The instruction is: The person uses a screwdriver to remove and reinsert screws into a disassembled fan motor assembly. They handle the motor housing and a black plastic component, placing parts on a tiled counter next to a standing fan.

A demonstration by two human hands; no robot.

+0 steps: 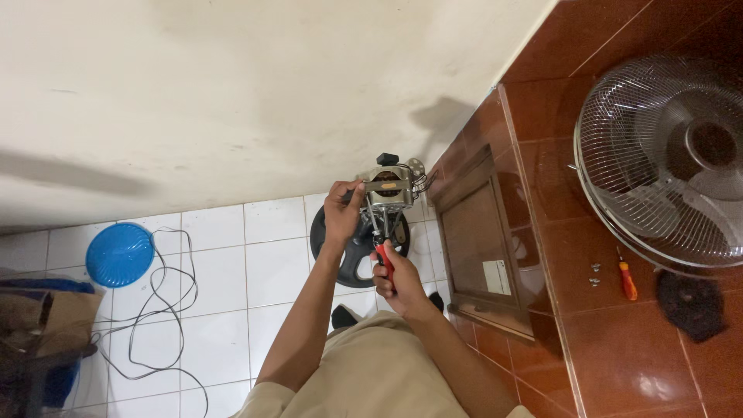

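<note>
My left hand (343, 210) grips the side of a small metal fan motor (389, 190) held up in front of me, with thin wires at its right. My right hand (392, 279) holds a red-handled screwdriver (384, 259) whose shaft points up into the motor's underside. Below the motor, a round black fan base (350, 251) lies on the white tiled floor (271, 271).
A fan's wire grille with blades (665, 159) rests on the red-brown counter (619, 340), beside a small orange screwdriver (627, 282), loose screws (594, 274) and a black cap (691, 306). A blue round lid (119, 254) and black cable (166, 310) lie on the floor at left.
</note>
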